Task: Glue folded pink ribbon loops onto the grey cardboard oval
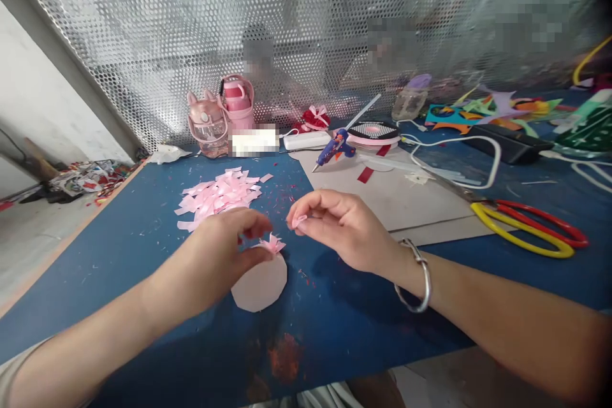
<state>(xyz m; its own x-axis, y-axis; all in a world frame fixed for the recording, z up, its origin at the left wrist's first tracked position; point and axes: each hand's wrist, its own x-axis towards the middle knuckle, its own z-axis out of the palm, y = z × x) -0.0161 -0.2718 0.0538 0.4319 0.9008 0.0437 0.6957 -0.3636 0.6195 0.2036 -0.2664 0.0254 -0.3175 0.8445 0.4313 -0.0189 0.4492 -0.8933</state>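
A whitish cardboard disc [259, 285] lies on the blue table in front of me, with a small tuft of folded pink ribbon [273, 244] at its far edge. Over the disc's left side is my left hand [224, 255], its thumb and curled fingers apart, the thumb tip close to the tuft; whether it touches is hard to tell. To the right and a little above, my right hand [344, 223] pinches a small pink ribbon piece [299, 221] between thumb and fingers. Beyond my left hand, a loose pile of cut pink ribbon strips [217, 194] rests on the table.
A blue glue gun [332, 150] sits on grey cardboard [382, 197], near a ribbon roll [373, 132]. Large scissors [530, 226] with yellow and red handles lie at right. White cables [492, 166], coloured scraps [497, 108] and pink bottles [239, 102] line the back by a perforated metal screen [191, 19].
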